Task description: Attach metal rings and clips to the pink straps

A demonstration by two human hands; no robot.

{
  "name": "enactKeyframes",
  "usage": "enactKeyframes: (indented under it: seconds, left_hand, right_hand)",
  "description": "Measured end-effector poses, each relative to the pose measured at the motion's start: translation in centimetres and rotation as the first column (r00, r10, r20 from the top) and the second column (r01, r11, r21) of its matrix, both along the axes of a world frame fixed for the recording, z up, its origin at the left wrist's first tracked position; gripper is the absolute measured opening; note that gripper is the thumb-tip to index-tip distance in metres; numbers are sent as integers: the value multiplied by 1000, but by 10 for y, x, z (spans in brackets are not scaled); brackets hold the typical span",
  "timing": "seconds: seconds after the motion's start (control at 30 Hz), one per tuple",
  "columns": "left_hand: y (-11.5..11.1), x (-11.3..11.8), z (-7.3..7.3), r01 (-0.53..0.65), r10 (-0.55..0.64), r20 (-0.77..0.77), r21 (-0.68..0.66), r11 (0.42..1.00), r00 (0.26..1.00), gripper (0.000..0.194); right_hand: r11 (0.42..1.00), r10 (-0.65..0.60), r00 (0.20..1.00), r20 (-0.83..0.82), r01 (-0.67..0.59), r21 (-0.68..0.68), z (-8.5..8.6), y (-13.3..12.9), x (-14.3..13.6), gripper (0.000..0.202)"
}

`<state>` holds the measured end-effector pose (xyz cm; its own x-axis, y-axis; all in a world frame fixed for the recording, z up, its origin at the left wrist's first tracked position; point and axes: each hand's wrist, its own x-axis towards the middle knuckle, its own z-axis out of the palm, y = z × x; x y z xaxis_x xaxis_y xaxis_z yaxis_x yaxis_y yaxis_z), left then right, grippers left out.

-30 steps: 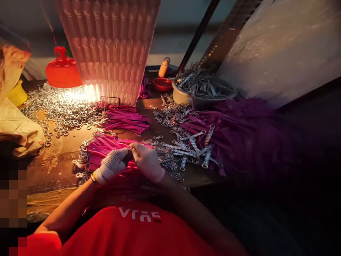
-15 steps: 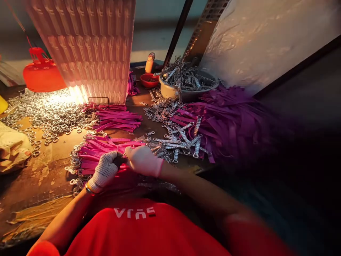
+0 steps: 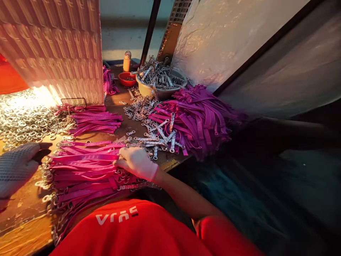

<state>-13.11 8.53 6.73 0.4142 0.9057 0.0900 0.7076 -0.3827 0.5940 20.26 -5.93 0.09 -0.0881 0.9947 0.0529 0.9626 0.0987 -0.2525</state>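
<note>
My left hand (image 3: pixel 20 169), in a dotted glove with dark fingertips, is at the left edge, just left of the near strap pile; its fingers are partly apart and nothing shows in them. My right hand (image 3: pixel 137 161), in a pale glove, rests at the right end of the pink straps (image 3: pixel 85 160), thumb and fingers bent around something I cannot make out. Metal rings (image 3: pixel 46 177) line the left ends of these straps. Beyond my right hand lie silver chain pieces (image 3: pixel 157 138).
A larger purple strap pile (image 3: pixel 197 117) spreads at right. Behind it stand a tub (image 3: pixel 145 89) heaped with chains and a red bowl (image 3: pixel 127 82). Loose rings (image 3: pixel 29 122) cover the left back beside an upright ribbed plastic sheet (image 3: pixel 80 53). A smaller strap bundle (image 3: pixel 97 121) lies near.
My left hand has moved left, away from my right hand, which stays by the straps. The view has shifted to the right.
</note>
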Motion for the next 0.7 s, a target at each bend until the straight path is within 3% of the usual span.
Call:
enactKeyframes:
  seconds: [0.07,0.1,0.13,0.17,0.2,0.27,0.33,0.37,0.43,0.57,0.63,0.7]
  left_hand:
    - [-16,12,-6,-59,63,72,-64,996,995,43]
    - [-25,25,-12,-88,121,188,-175,981,975,44]
    - [-34,41,-18,-43,170,316,-370,928,933,44]
    - [-41,58,-26,29,274,464,-547,837,842,37]
    - [-46,75,-33,100,408,520,-700,707,750,37]
    - [-52,103,-47,308,539,500,-858,410,677,49]
    - [-54,120,-59,446,590,491,-864,233,641,50]
    - [-55,124,-63,485,597,497,-852,198,630,44]
    - [-61,126,-69,510,577,528,-833,212,623,34]
    - [-77,120,-73,463,443,593,-804,374,672,42]
    - [-84,117,-73,444,381,612,-779,443,693,45]
    - [-88,116,-75,429,327,629,-746,509,705,51]
  right_hand:
    - [999,-41,999,-35,41,1,-7,6,26,46]
    - [994,-112,993,-33,112,-4,-13,13,40,42]
    - [978,-209,978,-21,209,-11,-19,21,54,37]
    - [947,-318,948,3,318,-31,-27,30,67,32]
    - [929,-365,931,23,366,-54,-35,39,78,28]
    - [915,-387,920,52,391,-100,-53,53,93,25]
    - [922,-360,931,58,364,-130,-69,60,99,22]
    - [925,-351,935,56,356,-136,-75,60,100,20]
    - [928,-348,937,44,351,-127,-81,57,100,18]
    - [931,-364,931,-20,363,-41,-67,43,85,27]
    - [947,-307,936,-174,318,37,-50,35,65,30]
    - [972,-147,891,-430,211,105,-31,27,36,30]
